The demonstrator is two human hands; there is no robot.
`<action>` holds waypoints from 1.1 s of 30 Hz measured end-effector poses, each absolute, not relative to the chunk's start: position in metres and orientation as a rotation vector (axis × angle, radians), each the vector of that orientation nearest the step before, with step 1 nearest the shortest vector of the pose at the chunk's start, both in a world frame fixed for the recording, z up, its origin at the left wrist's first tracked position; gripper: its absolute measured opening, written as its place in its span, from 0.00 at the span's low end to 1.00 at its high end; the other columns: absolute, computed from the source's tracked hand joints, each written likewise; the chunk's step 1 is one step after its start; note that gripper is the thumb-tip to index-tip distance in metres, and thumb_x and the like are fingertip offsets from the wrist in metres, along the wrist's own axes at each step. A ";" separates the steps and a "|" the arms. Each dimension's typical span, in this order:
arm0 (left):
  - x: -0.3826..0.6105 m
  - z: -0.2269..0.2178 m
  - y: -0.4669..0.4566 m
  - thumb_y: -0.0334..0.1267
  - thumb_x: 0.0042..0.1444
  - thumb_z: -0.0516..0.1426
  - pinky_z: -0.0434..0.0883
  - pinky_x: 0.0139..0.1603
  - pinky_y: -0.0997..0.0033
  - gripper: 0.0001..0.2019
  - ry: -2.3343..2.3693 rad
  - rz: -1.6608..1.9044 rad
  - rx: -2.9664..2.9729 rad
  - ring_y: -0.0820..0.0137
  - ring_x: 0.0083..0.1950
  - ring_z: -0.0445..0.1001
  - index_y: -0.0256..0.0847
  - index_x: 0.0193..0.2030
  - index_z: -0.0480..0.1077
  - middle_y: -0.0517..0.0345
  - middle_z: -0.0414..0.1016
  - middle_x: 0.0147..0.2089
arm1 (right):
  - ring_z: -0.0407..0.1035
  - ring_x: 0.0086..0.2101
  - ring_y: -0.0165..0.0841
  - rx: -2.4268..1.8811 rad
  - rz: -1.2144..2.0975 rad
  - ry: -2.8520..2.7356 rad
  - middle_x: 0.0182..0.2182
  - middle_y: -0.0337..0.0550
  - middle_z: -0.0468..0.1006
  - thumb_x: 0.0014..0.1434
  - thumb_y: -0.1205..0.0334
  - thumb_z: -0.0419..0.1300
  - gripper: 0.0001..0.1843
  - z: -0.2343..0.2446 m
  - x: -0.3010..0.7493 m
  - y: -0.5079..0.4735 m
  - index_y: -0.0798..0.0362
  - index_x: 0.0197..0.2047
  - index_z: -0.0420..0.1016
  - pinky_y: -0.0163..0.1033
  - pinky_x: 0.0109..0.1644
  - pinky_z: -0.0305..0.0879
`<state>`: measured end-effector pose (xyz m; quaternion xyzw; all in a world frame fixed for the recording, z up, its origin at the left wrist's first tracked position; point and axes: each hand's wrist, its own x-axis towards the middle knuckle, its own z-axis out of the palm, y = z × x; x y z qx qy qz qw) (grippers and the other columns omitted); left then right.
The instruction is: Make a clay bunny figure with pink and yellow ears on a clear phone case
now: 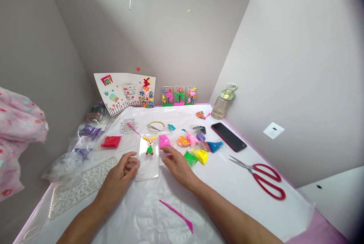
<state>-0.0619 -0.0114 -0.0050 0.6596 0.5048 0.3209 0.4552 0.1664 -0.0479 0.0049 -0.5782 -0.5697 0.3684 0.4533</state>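
A clear phone case [148,158] lies flat on the white table cover, with a small clay figure [149,145] in yellow, pink and green on its upper part. My left hand [123,170] rests at the case's left edge, fingers curled loosely against it. My right hand [176,164] lies just right of the case, fingers stretched toward a pink clay bag [164,141]. Neither hand lifts anything.
Bags of coloured clay [199,147] lie right of the case. A pink modelling tool [176,216] lies near me. Red scissors [263,177], a dark phone [228,136] and a bottle [222,104] stand right. Decorated cases [179,95] and a card [125,91] lean on the wall.
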 end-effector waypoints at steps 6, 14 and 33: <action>-0.064 -0.003 -0.013 0.52 0.59 0.57 0.70 0.46 0.56 0.24 1.336 0.769 1.812 0.62 0.39 0.72 0.46 0.59 0.65 0.52 0.72 0.51 | 0.73 0.37 0.34 -1.405 0.931 -1.442 0.35 0.41 0.81 0.63 0.65 0.53 0.08 0.013 0.160 -0.050 0.52 0.42 0.73 0.38 0.42 0.66; -0.061 0.000 -0.020 0.43 0.52 0.64 0.71 0.52 0.57 0.28 1.248 0.702 1.907 0.59 0.47 0.74 0.50 0.60 0.67 0.54 0.74 0.49 | 0.64 0.31 0.32 -1.503 0.866 -1.494 0.29 0.38 0.73 0.62 0.62 0.57 0.06 0.007 0.160 -0.052 0.51 0.32 0.71 0.36 0.35 0.57; -0.075 0.018 -0.026 0.35 0.50 0.47 0.57 0.28 0.70 0.08 1.391 0.862 1.861 0.68 0.24 0.59 0.46 0.22 0.63 0.64 0.60 0.21 | 0.48 0.25 0.28 -1.457 0.963 -1.476 0.22 0.32 0.51 0.67 0.46 0.51 0.24 0.018 0.155 -0.058 0.49 0.24 0.51 0.36 0.29 0.45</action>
